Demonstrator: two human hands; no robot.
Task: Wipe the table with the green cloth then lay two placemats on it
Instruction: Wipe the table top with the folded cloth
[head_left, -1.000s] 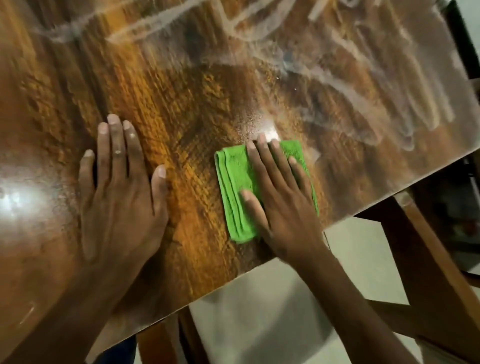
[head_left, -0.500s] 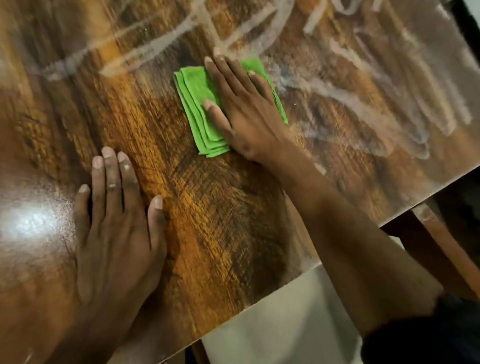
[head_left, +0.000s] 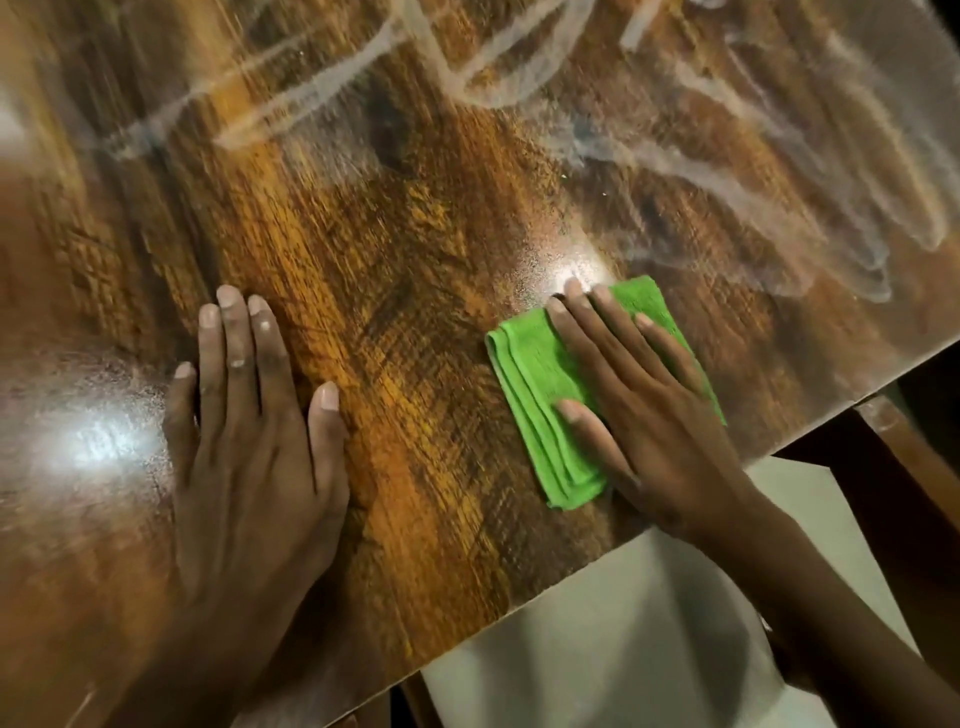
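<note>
A glossy brown wooden table (head_left: 405, 270) fills most of the view. A folded green cloth (head_left: 540, 395) lies flat near the table's right front edge. My right hand (head_left: 644, 415) presses down on the cloth with straight, spread fingers and covers its right half. My left hand (head_left: 249, 447) rests flat on the bare wood to the left, fingers straight, well apart from the cloth. No placemats are in view.
Pale dusty wipe streaks (head_left: 753, 171) cross the far and right part of the tabletop. The table's edge (head_left: 571, 566) runs diagonally at lower right. Beyond it are a light floor (head_left: 597, 649) and a wooden frame piece (head_left: 904, 457).
My right hand has slid the cloth from the far middle of the table back toward me and to the right, near the front edge. The left hand stays flat in place.
</note>
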